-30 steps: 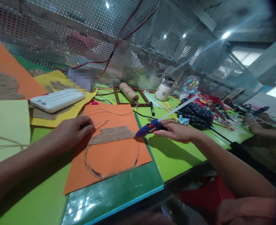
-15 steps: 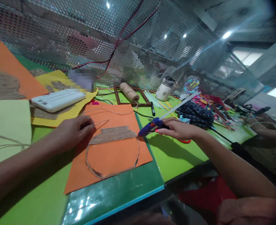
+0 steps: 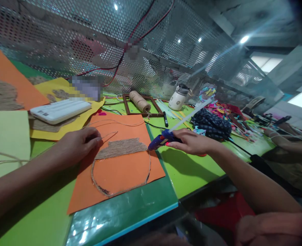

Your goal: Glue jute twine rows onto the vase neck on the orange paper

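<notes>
My right hand [image 3: 189, 141] is closed around a blue hot glue gun [image 3: 161, 139] with a long clear glue stick [image 3: 190, 116] rising from its back. The gun's nozzle touches the right edge of a twine-covered patch [image 3: 122, 147] on an orange sheet [image 3: 120, 174]. Below the patch, twine outlines a rounded, unfilled shape. My left hand [image 3: 82, 145] rests at the sheet's left side, its fingers pinched on a thin strand of jute twine [image 3: 109, 134]. Under the sheet lies a shiny green folder [image 3: 120, 212].
A twine roll [image 3: 140, 101] lies across a brown frame [image 3: 126, 107] behind the sheet, near a black marker [image 3: 165, 119] and a white bottle [image 3: 178, 97]. A white power bank-like device [image 3: 61, 111] sits on yellow paper at left. Dark checked cloth [image 3: 211, 124] lies right; another person's arm [image 3: 284, 141] is beyond.
The view has shifted slightly. Both hands stay nearly where they were, with the glue gun's nozzle still at the patch's right edge.
</notes>
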The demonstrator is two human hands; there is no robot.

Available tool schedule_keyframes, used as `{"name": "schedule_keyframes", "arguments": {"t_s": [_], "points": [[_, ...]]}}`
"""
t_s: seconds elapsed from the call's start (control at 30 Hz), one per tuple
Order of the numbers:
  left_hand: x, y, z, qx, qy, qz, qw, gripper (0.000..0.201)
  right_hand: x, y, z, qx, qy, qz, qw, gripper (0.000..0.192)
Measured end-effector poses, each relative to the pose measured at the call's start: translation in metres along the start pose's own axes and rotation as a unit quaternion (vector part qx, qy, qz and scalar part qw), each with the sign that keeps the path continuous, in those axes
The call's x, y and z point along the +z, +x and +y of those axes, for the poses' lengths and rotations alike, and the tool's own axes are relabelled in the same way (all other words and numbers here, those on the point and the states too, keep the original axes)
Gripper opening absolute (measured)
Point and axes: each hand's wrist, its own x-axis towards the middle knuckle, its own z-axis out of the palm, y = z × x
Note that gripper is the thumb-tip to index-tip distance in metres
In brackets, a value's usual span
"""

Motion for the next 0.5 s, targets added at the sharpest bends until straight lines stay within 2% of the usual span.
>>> {"name": "schedule_keyframes", "arguments": {"t_s": [0.1, 0.5], "points": [[-0.0013, -0.0014, 0.0008, 0.005, -0.011, 0.003, 1.0, 0.038, 0.0009, -0.0001, -0.002, -0.01, -0.004, 0.001, 1.0, 0.035], [-0.0012, -0.0004, 0.004, 0.004, 0.02, -0.011, 1.0, 0.04, 0.0021, -0.0052, 0.0018, 0.042, -0.011, -0.014, 0.999, 0.043]]}}
